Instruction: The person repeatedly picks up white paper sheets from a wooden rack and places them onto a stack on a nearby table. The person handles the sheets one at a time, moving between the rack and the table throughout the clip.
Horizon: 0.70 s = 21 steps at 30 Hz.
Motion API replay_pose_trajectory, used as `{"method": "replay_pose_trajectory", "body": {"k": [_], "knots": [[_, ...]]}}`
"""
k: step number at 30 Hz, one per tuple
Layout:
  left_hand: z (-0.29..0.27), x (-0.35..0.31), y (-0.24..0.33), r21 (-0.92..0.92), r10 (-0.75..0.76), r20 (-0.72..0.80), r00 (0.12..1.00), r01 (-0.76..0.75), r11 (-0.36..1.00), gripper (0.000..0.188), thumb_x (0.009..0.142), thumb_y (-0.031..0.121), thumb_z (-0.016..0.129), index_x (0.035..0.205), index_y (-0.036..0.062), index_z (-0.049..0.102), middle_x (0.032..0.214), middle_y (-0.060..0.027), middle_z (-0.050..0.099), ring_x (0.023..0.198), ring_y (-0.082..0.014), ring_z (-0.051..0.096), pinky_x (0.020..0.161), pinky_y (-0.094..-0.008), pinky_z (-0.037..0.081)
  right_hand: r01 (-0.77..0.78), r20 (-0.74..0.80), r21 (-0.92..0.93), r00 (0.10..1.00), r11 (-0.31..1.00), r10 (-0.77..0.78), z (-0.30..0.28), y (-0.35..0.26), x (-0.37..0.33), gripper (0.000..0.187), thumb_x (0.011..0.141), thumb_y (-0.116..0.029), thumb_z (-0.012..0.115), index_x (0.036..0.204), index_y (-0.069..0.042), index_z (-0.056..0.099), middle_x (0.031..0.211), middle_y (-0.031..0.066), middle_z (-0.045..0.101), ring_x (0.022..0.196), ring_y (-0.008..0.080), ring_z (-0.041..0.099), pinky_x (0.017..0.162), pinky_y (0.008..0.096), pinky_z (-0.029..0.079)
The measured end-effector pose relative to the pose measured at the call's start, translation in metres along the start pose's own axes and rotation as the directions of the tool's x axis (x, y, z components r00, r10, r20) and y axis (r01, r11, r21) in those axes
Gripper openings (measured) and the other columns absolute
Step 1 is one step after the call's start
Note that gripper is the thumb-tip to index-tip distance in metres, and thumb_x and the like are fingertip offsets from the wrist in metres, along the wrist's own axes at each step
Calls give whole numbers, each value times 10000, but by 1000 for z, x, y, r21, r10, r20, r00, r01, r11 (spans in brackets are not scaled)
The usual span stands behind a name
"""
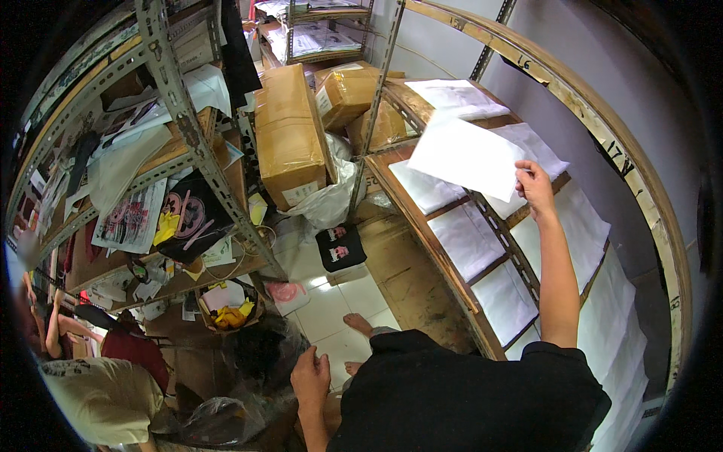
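My right hand (534,187) reaches out over the shelf rack, its thumb and fingers pinching the right corner of a white sheet (468,157). The sheet hangs tilted above flat white packets, partly covering them. One packet (456,99) lies beyond it, and another packet (467,239) lies nearer on the wooden shelf. Low beside my body, my left hand (310,377) is closed with its fingers curled, and nothing shows in it. A clear plastic bag (279,343) with dark contents is close to that hand.
Cardboard boxes (290,139) stand beyond the rack. A folded black printed cloth (340,247) lies on the tiled floor (331,305). Left, a metal rack (184,124) holds papers and cloths; a box with yellow cloth (233,313) sits below. Another person (105,399) is at lower left.
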State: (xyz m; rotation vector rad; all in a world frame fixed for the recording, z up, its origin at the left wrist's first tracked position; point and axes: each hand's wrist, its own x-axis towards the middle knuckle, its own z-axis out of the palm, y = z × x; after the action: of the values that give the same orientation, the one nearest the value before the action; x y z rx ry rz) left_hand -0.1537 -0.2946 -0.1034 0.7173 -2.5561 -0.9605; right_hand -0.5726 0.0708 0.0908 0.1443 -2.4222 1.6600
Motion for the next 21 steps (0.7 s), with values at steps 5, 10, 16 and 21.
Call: {"method": "replay_pose_trajectory", "body": {"k": [5, 10, 16, 21], "knots": [[-2, 2, -6, -4, -97, 57, 994, 98, 995, 311, 871, 154, 681, 1120, -31, 656, 933, -191, 685, 754, -305, 683, 700, -408, 537, -101, -116, -137, 990, 985, 85, -26, 32, -3, 217, 892, -117, 622, 1088, -22, 627, 761, 41, 631, 646, 94, 605, 549, 241, 475], [4, 2, -3, -9, -87, 92, 992, 88, 996, 302, 867, 159, 685, 1097, -35, 661, 902, -188, 690, 745, -311, 684, 695, -406, 540, -133, -124, -243, 987, 961, 105, -29, 41, -7, 204, 879, -114, 630, 1051, -5, 639, 744, 52, 641, 589, 110, 599, 551, 267, 485], [12, -5, -3, -14, -39, 92, 995, 41, 999, 290, 860, 162, 686, 1083, -22, 671, 893, -184, 696, 756, -318, 687, 702, -410, 543, -59, -147, -339, 989, 939, 9, -30, 54, -2, 194, 854, -137, 641, 994, -3, 658, 725, 73, 656, 570, 131, 609, 557, 296, 489], [19, -12, -11, -18, -19, 66, 998, 20, 1000, 285, 859, 160, 683, 1076, -24, 676, 899, -184, 698, 770, -318, 691, 713, -406, 545, -45, -120, -414, 993, 909, -5, -33, 59, 0, 189, 852, -122, 619, 998, -4, 644, 699, 41, 619, 545, 108, 558, 531, 270, 459]]}}
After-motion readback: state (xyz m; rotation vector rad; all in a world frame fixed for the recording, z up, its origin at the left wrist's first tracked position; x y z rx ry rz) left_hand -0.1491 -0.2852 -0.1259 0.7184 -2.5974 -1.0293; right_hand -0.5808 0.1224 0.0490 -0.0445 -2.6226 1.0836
